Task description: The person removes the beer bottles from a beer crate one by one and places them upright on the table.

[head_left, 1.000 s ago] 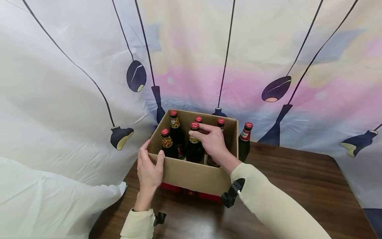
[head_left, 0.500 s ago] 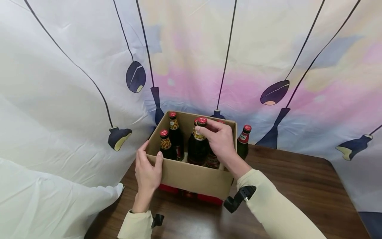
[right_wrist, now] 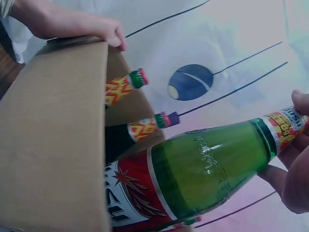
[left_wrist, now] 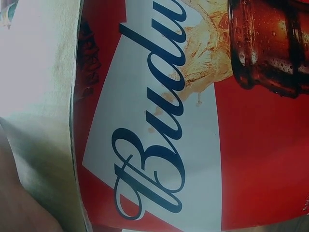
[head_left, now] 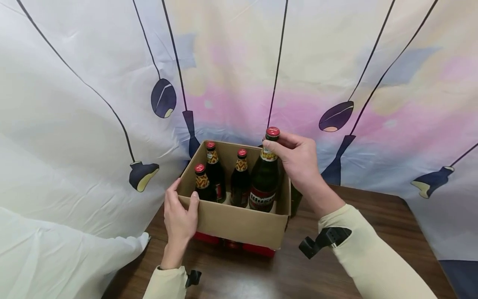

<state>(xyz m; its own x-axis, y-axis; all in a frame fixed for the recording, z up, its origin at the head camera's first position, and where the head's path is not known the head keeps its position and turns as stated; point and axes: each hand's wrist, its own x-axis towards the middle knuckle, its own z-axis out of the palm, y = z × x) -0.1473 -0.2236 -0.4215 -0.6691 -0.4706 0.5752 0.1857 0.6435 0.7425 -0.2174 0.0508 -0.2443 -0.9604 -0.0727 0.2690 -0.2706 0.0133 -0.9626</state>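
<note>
My right hand [head_left: 300, 160] pinches the neck of a green beer bottle [head_left: 264, 176] with a red cap. The bottle stands raised above the others, its lower part still within the cardboard box [head_left: 239, 224]. My left hand [head_left: 181, 218] grips the box's front left corner, thumb over the front flap and fingers along the left side. Several red-capped bottles stand inside the box: one at the front left [head_left: 203, 185], one behind it [head_left: 214, 168] and one near the middle [head_left: 240, 178]. In the left wrist view, the box's red printed side [left_wrist: 260, 145] fills most of the frame.
Partly hidden behind the box's right side, another green bottle [head_left: 296, 201] stands on the brown wooden table [head_left: 358, 224]. A printed fabric curtain [head_left: 231, 83] hangs right behind the box, and white cloth [head_left: 67, 249] drapes at the left.
My right hand has moved up and to the right, lifting the bottle from among the others. The left hand keeps its hold on the box corner.
</note>
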